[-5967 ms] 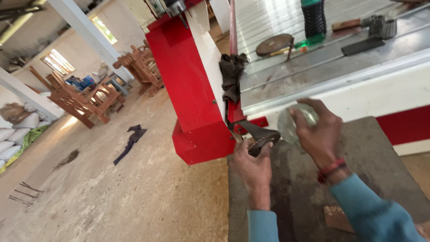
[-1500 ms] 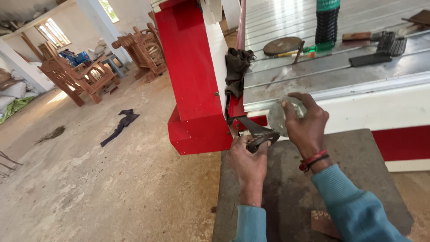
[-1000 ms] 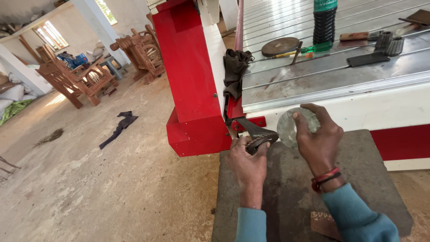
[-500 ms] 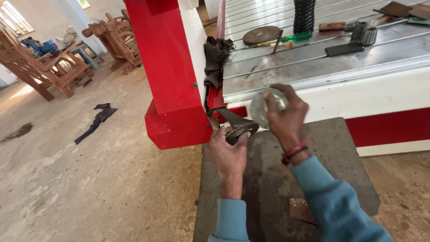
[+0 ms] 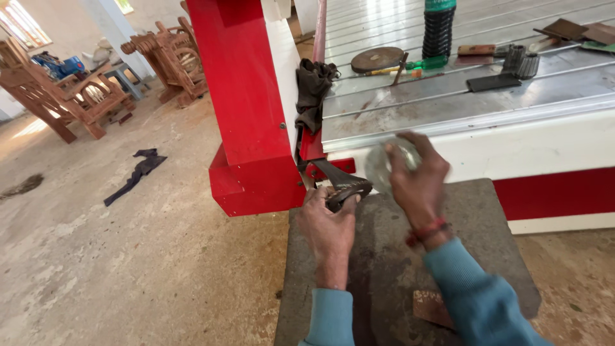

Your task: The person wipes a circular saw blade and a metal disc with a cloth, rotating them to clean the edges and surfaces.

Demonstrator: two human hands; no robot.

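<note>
your left hand [image 5: 327, 221] grips a dark metal wrench [image 5: 343, 186], its head just beside a round silvery disc [image 5: 384, 166] clasped in your right hand [image 5: 419, 182]. both hover over a grey slab [image 5: 384, 269], near the red machine frame [image 5: 246, 109] and its counter [image 5: 461, 96].

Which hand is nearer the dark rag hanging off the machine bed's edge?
Left. The left hand, gripping a dark metal tool, sits just below the rag. The right hand, holding a round grey disc, is further right.
</note>
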